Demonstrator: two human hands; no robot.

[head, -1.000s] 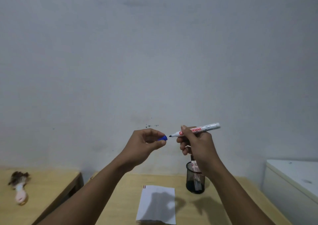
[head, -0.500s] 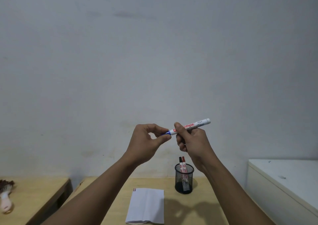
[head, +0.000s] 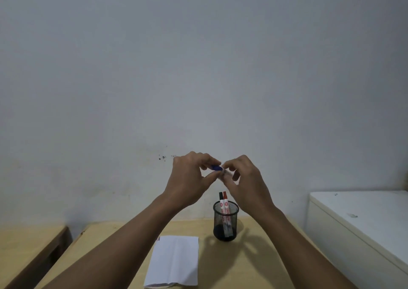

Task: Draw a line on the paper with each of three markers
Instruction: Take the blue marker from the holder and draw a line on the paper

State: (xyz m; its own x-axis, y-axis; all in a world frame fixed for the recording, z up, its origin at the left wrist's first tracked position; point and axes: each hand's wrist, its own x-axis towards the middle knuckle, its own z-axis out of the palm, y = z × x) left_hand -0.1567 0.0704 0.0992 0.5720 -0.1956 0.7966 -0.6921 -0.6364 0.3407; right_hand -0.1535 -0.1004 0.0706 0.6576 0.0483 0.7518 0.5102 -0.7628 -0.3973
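Both hands are raised in front of the wall, above the desk. My left hand [head: 189, 178] pinches the blue cap [head: 216, 167] of a marker. My right hand [head: 247, 180] closes around the marker's white barrel [head: 225, 174], most of which is hidden by its fingers. Cap and barrel meet between the two hands. A white sheet of paper [head: 175, 262] lies on the wooden desk [head: 254, 266] below. Behind it stands a black mesh cup [head: 225, 222] holding a black-capped marker [head: 221, 197] and a red-capped marker [head: 225, 197].
A white cabinet [head: 362, 220] stands to the right of the desk. A second wooden table [head: 26, 242] sits to the left, across a narrow gap. A plain pale wall [head: 198, 68] fills the view behind.
The hands came together: the cap in my left hand went onto the marker tip. My right hand shifted its grip so the barrel is now mostly covered. The camera view shifted, hiding the brush at left.
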